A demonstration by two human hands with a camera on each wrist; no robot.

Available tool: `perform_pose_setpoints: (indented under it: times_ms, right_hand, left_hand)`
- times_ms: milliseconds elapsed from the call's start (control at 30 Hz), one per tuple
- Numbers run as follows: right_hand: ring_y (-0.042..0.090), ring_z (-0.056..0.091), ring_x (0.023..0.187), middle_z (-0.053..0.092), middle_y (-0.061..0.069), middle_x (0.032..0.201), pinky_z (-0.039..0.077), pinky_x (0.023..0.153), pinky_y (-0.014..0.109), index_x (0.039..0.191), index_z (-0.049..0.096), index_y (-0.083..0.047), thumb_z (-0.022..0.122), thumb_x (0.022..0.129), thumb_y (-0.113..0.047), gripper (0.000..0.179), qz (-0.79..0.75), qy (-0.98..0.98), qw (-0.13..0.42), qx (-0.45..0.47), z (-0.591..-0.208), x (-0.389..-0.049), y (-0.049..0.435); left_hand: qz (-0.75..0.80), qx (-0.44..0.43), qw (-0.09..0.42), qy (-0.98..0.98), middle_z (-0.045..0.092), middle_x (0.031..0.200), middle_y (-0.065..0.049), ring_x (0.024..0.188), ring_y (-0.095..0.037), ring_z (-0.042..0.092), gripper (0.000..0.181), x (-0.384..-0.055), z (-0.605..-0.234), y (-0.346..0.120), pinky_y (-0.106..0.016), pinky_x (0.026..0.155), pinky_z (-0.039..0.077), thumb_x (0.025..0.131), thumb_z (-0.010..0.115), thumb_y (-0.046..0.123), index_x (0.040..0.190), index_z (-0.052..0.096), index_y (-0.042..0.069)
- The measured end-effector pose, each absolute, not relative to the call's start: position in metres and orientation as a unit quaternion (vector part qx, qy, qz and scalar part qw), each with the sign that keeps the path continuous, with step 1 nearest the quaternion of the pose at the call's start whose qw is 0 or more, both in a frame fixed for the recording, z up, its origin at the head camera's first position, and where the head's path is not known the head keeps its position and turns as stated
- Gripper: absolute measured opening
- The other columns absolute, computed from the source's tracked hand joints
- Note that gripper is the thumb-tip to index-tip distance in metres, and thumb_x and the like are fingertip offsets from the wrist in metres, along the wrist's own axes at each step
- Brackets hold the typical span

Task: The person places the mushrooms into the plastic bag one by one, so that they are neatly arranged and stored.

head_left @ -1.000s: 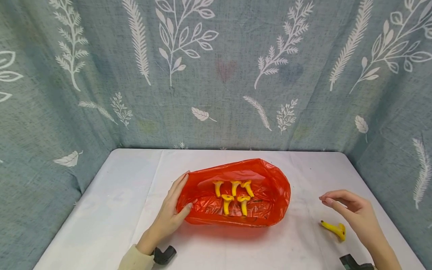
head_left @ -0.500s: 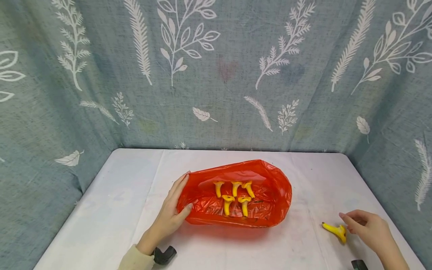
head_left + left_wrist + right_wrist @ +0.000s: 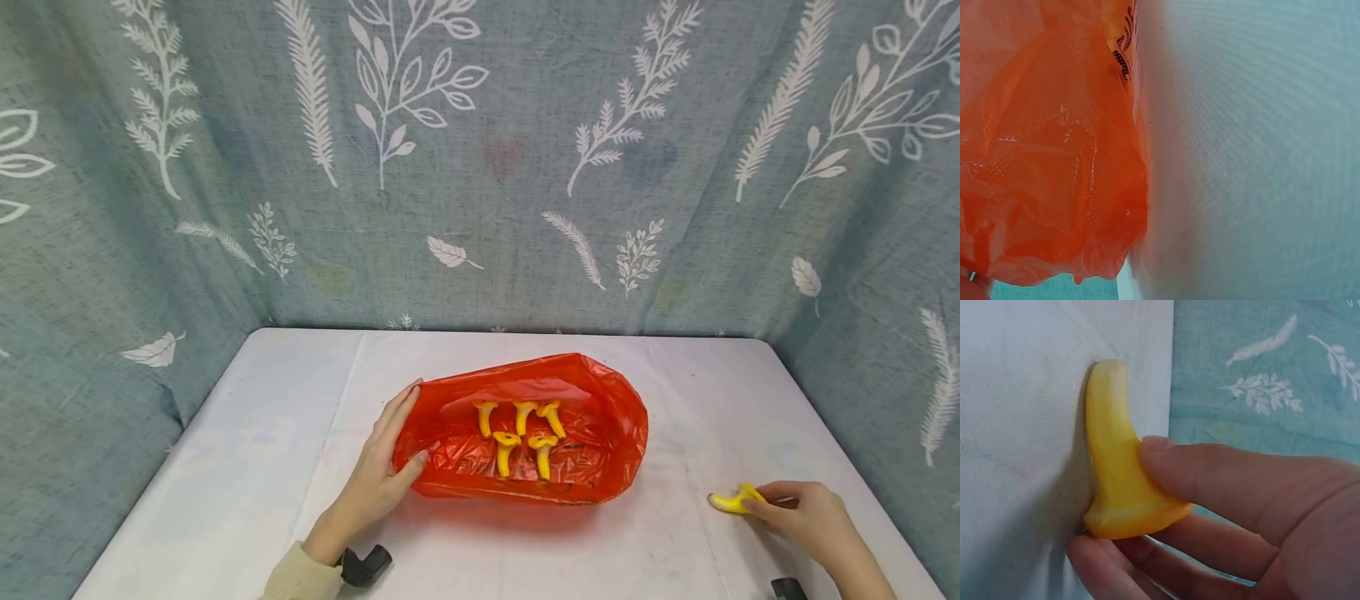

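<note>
My right hand (image 3: pixel 813 521) pinches a yellow chanterelle mushroom (image 3: pixel 726 502) at the right of the table. In the right wrist view the thumb presses the side of the mushroom (image 3: pixel 1113 444) and the fingers lie under its wide cap; its narrow stem end points away from the hand. My left hand (image 3: pixel 375 475) grips the left end of a red plastic bag (image 3: pixel 622 442), thumb at the near rim and fingers along the far side. Several more yellow mushrooms (image 3: pixel 506 457) lie inside the opened bag. The bag's outer wall (image 3: pixel 1047 137) fills the left of the left wrist view.
A white cloth (image 3: pixel 247 483) covers the table. A grey-green curtain (image 3: pixel 480 233) with white leaf prints encloses the back and both sides. Black wrist devices (image 3: pixel 366 567) sit below both hands.
My right hand moved right and down to the lone mushroom, then took hold of its cap end, turning it slightly. The left hand and the bag have stayed in place.
</note>
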State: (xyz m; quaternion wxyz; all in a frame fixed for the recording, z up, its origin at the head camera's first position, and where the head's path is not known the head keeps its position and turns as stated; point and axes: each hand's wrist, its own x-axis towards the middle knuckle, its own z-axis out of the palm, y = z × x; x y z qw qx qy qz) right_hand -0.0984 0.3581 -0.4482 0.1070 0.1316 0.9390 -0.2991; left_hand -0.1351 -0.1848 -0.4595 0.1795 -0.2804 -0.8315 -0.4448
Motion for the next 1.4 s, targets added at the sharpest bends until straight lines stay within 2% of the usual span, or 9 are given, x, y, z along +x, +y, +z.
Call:
perform_pose_setpoints:
  times_ms: [233, 567, 800, 1100, 1233, 1400]
  right_hand:
    - [0.022, 0.067, 0.077, 0.071, 0.02, 0.092, 0.057, 0.064, 0.035, 0.107, 0.066, 0.016, 0.079, 0.083, -0.03, 0.053, -0.312, 0.935, 0.1, 0.131, -0.45, -0.099, 0.353]
    - [0.024, 0.064, 0.079, 0.071, 0.017, 0.09, 0.054, 0.065, 0.039, 0.106, 0.069, 0.012, 0.078, 0.083, -0.035, 0.052, -0.287, 0.948, 0.082, 0.11, -0.451, -0.099, 0.352]
    - [0.031, 0.065, 0.088, 0.069, 0.024, 0.101, 0.056, 0.073, 0.043, 0.111, 0.066, 0.013, 0.077, 0.085, -0.021, 0.045, -0.308, 0.939, 0.097, 0.116, -0.451, -0.101, 0.348]
    - [0.03, 0.064, 0.088, 0.07, 0.018, 0.099, 0.054, 0.074, 0.046, 0.109, 0.068, 0.01, 0.074, 0.084, -0.008, 0.032, -0.307, 0.941, 0.105, 0.093, -0.45, -0.1, 0.348]
    - [0.031, 0.063, 0.09, 0.07, 0.019, 0.1, 0.054, 0.075, 0.047, 0.11, 0.068, 0.011, 0.074, 0.083, -0.011, 0.035, -0.308, 0.94, 0.112, 0.095, -0.45, -0.101, 0.346]
    - [0.029, 0.063, 0.088, 0.07, 0.019, 0.098, 0.053, 0.071, 0.044, 0.108, 0.069, 0.01, 0.08, 0.081, -0.024, 0.045, -0.31, 0.936, 0.112, 0.119, -0.449, -0.102, 0.342]
  left_hand:
    - [-0.449, -0.278, 0.175, -0.831, 0.028, 0.159, -0.012, 0.143, -0.028, 0.032, 0.083, -0.135, -0.46, -0.185, -0.027, 0.114, 0.023, 0.083, 0.066, -0.001, 0.156, 0.027, 0.004]
    - [-0.452, -0.285, 0.179, -0.826, 0.03, 0.158, -0.013, 0.141, -0.029, 0.034, 0.082, -0.136, -0.461, -0.184, -0.026, 0.112, 0.026, 0.082, 0.066, -0.001, 0.155, 0.028, 0.003]
    - [-0.453, -0.284, 0.181, -0.826, 0.029, 0.158, -0.013, 0.142, -0.029, 0.033, 0.082, -0.136, -0.461, -0.184, -0.026, 0.113, 0.024, 0.082, 0.066, -0.002, 0.155, 0.028, 0.003]
    - [-0.455, -0.287, 0.183, -0.823, 0.029, 0.158, -0.014, 0.142, -0.029, 0.032, 0.082, -0.136, -0.462, -0.184, -0.026, 0.114, 0.022, 0.083, 0.067, -0.001, 0.155, 0.028, 0.002]
    - [-0.456, -0.286, 0.185, -0.822, 0.03, 0.158, -0.014, 0.143, -0.029, 0.032, 0.082, -0.136, -0.461, -0.184, -0.026, 0.115, 0.021, 0.082, 0.067, -0.001, 0.155, 0.029, 0.002]
    - [-0.453, -0.289, 0.189, -0.822, 0.03, 0.157, -0.016, 0.142, -0.031, 0.033, 0.083, -0.136, -0.46, -0.184, -0.025, 0.114, 0.021, 0.081, 0.068, -0.001, 0.154, 0.029, 0.001]
